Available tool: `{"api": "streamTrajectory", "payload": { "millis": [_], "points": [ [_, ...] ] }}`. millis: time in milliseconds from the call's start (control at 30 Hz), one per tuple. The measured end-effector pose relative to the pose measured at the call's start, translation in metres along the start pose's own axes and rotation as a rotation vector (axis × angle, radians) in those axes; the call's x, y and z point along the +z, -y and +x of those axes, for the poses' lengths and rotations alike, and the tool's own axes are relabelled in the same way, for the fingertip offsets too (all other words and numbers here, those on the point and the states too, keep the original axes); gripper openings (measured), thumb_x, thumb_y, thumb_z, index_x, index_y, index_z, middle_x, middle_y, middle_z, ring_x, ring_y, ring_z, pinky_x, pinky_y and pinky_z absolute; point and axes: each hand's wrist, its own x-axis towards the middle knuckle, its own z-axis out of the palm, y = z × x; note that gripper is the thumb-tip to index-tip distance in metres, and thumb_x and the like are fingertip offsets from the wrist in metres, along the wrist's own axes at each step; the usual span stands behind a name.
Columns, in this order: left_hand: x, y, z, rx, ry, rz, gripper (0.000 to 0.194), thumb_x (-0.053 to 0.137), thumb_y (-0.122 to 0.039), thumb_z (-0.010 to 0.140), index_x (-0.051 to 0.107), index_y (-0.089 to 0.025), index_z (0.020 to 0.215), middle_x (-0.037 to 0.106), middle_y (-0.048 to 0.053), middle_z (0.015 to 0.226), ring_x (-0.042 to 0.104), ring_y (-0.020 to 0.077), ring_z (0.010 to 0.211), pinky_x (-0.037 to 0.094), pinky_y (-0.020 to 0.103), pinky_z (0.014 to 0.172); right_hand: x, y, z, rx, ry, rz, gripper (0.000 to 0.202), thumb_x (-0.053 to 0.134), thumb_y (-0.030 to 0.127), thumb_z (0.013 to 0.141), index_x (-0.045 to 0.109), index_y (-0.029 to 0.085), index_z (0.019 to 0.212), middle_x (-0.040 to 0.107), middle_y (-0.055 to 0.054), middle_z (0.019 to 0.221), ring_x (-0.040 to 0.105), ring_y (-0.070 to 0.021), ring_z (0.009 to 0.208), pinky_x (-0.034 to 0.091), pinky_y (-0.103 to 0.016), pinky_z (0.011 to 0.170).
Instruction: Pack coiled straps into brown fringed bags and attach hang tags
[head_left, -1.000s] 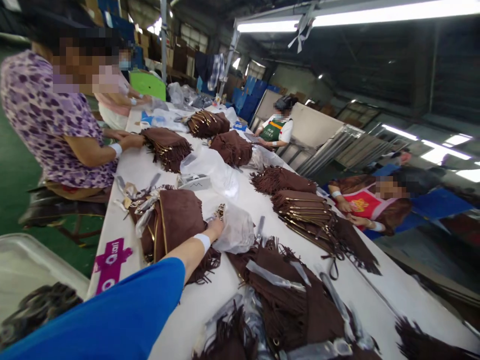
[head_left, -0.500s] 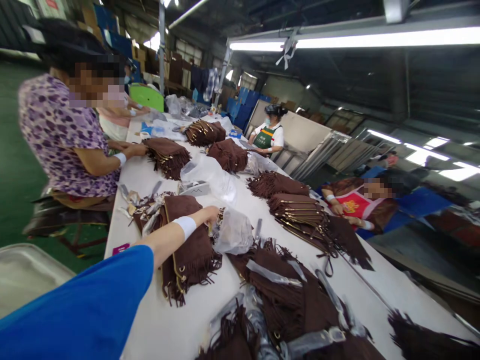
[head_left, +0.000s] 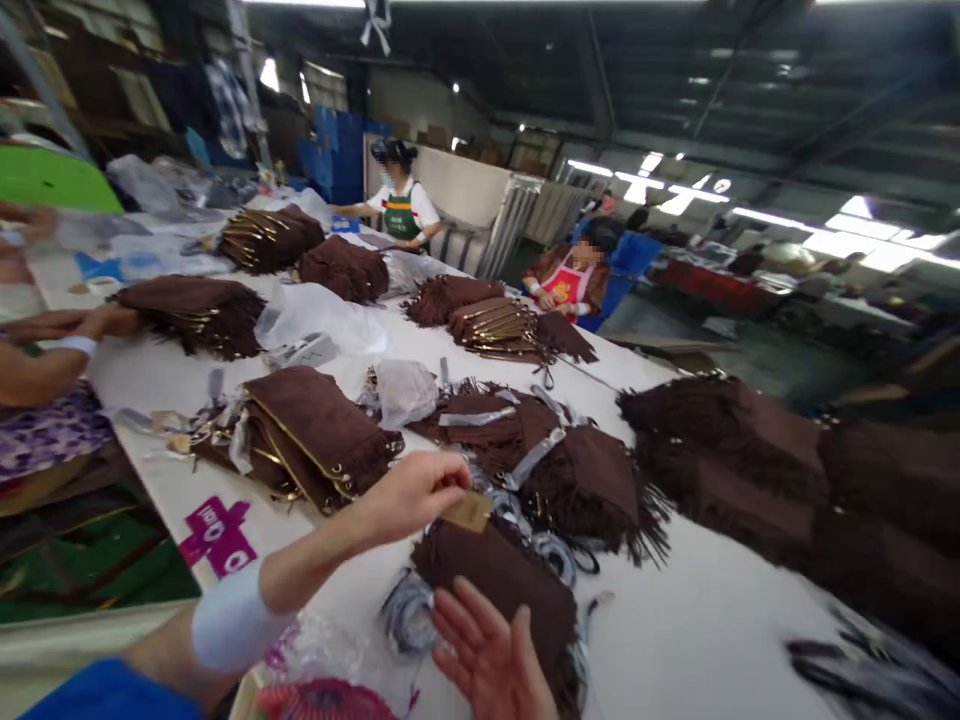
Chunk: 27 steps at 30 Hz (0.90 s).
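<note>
My left hand (head_left: pixel 416 490), closed, pinches a small tan tag (head_left: pixel 470 511) over the white table. Lower down, my right hand (head_left: pixel 491 650) is spread with its palm up and nothing in it. Between and beyond them lies a dark brown fringed bag (head_left: pixel 502 575), partly hidden by my right hand. Coils of plastic-wrapped strap (head_left: pixel 409 610) rest at its left. Further left is a stack of brown bags (head_left: pixel 315 420) with gold zippers. A clear plastic bag of small metal parts (head_left: pixel 405 392) sits behind my left hand.
More fringed bags (head_left: pixel 577 470) lie at centre right, with a large pile (head_left: pixel 735 450) beyond. Pink cards (head_left: pixel 217 535) lie at the left edge, above a box holding pink items (head_left: pixel 330 700). Several people work around the table.
The view has turned right and down. My left hand has come back from the plastic bag of metal parts and now holds a tag. My right hand has come into view, open.
</note>
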Motion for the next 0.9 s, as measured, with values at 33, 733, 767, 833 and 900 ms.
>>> {"api": "streamTrajectory", "payload": {
  "millis": [33,733,767,833,900],
  "points": [
    [0.018,-0.005,-0.014,0.042,0.033,0.070,0.010,0.055,-0.013,0.078,0.064,-0.016,0.081,0.062,-0.001,0.073,0.054,0.0108,0.068,0.040,0.020,0.063,0.005,0.004,0.000,0.018,0.048,0.208,0.074,0.042,0.082,0.077,0.060,0.025,0.122,0.062,-0.011,0.125,0.058,-0.0269,0.116,0.051,-0.044,0.091],
    [0.113,0.039,-0.074,-0.146,0.520,-0.608,0.067,0.058,-0.012,0.078,0.042,-0.025,0.142,0.059,0.009,0.123,0.061,0.0118,0.081,0.044,0.019,0.060,-0.011,0.011,-0.055,-0.014,0.050,0.175,0.030,0.067,0.047,0.085,0.060,0.019,0.081,0.042,0.008,0.055,0.016,-0.0026,0.043,0.016,-0.016,0.038],
    [0.114,0.038,-0.074,-0.142,0.540,-0.606,0.060,0.059,-0.013,0.078,0.050,-0.023,0.136,0.061,0.008,0.120,0.061,0.0117,0.081,0.043,0.018,0.060,-0.011,0.012,-0.055,-0.018,0.059,0.163,0.030,0.066,0.048,0.085,0.060,0.019,0.081,0.041,0.008,0.054,0.016,-0.0027,0.042,0.016,-0.016,0.038],
    [0.115,0.038,-0.075,-0.156,0.562,-0.567,0.035,0.061,-0.018,0.080,0.066,-0.017,0.114,0.067,0.005,0.094,0.059,0.0105,0.072,0.042,0.018,0.057,-0.013,0.012,-0.057,-0.020,0.064,0.148,0.030,0.065,0.048,0.086,0.059,0.019,0.080,0.039,0.009,0.053,0.017,-0.0029,0.042,0.015,-0.017,0.039],
    [0.113,0.040,-0.077,-0.201,0.560,-0.529,0.017,0.059,-0.024,0.083,0.071,-0.012,0.087,0.062,0.001,0.068,0.054,0.0091,0.060,0.040,0.017,0.055,-0.021,0.008,-0.060,0.013,0.054,0.117,0.032,0.065,0.050,0.085,0.059,0.019,0.080,0.040,0.008,0.054,0.017,-0.0030,0.043,0.015,-0.018,0.040]
  ]
}}
